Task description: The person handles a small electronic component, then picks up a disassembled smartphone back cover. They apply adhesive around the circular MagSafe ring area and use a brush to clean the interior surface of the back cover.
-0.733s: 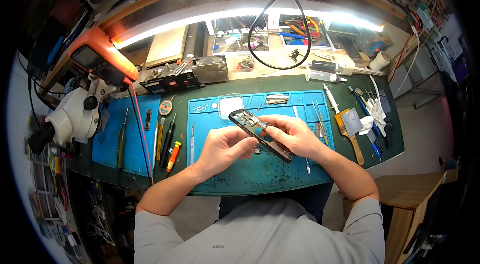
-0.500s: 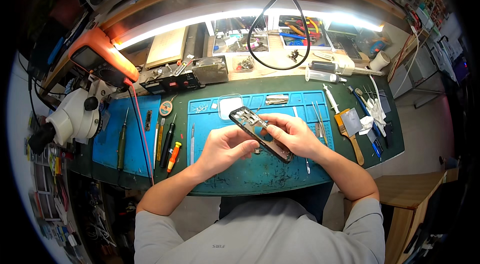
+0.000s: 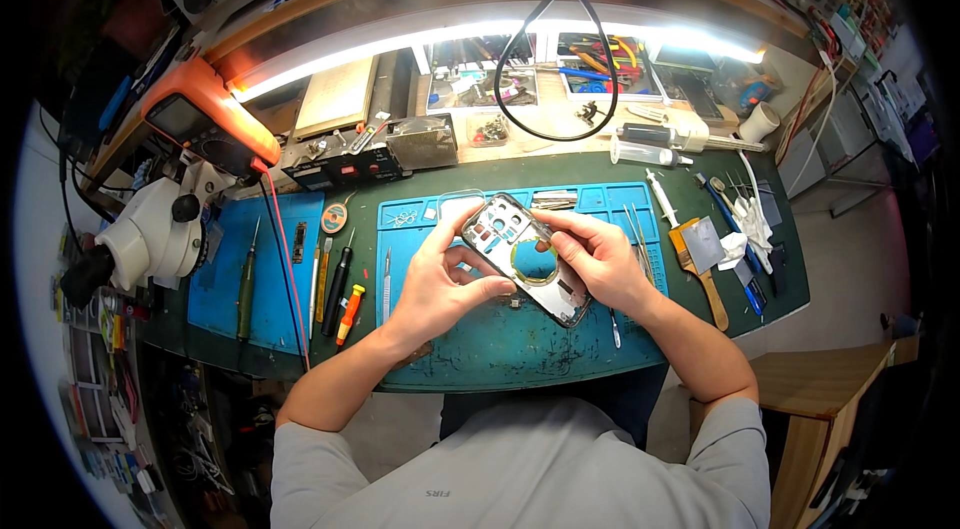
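A phone housing point(image 3: 545, 295) with a black rim, a silvery inner plate and a large round opening is held slantwise above the blue work mat point(image 3: 480, 354). My left hand point(image 3: 440, 279) grips its left side, fingers at the upper corner and thumb along the lower left edge. On the opposite side, my right hand point(image 3: 607, 264) is closed on the right edge, its thumb over the inner face near the ring-shaped opening. The fingertips behind the housing are hidden. A small part point(image 3: 514, 302) lies on the mat just beside the housing.
Left of the mat lie an orange-yellow screwdriver point(image 3: 350, 315), a black screwdriver point(image 3: 338, 291) and an orange multimeter point(image 3: 210, 114) with leads. A white microscope point(image 3: 150, 234) stands far left. Right are a brush point(image 3: 698, 269), tweezers point(image 3: 641, 239) and syringes point(image 3: 661, 197). A black cable point(image 3: 500, 79) loops down behind.
The housing has turned so its inner face shows more fully. My left fingers have shifted up to its upper corner, and my right hand has moved slightly right.
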Motion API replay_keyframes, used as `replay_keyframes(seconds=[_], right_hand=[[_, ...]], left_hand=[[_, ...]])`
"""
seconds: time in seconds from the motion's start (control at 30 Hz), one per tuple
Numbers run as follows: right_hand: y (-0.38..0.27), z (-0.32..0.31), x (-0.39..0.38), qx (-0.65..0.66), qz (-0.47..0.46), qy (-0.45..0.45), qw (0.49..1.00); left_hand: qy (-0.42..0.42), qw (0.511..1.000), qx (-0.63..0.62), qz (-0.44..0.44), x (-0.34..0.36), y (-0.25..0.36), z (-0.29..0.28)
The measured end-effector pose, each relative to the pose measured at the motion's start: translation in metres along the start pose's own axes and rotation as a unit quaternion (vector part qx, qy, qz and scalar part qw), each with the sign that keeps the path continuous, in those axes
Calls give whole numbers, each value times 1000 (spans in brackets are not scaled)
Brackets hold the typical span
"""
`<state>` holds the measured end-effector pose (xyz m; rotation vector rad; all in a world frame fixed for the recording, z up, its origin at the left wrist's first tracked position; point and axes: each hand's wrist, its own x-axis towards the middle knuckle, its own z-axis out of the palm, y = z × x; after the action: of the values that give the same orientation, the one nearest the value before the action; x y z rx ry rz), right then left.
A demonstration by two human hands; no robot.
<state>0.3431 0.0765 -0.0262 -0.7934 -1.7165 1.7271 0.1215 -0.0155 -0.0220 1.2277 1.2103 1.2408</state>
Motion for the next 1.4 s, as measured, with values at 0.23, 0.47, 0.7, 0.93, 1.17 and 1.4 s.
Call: replay_keyframes(seconds=[0.23,0.47,0.7,0.93,1.17,1.4], right_hand=[[-1,-5,0,-21,18,1,1000],[-7,-8,0,-26,22,10,999],[-4,-14,4,-57,-8,16,998],[1,-16,5,-65,-36,17,997],[-4,-16,5,-70,-29,17,997],[-8,-15,2,-105,-24,-12,994]], left_hand=[[19,997,60,38,3,-7,-4],[20,988,141,53,4,-10,-10],[13,977,205,57,4,0,-11],[12,951,279,129,6,-3,-17],[9,894,382,234,9,-9,-28],[-43,986,160,-5,6,10,-39]])
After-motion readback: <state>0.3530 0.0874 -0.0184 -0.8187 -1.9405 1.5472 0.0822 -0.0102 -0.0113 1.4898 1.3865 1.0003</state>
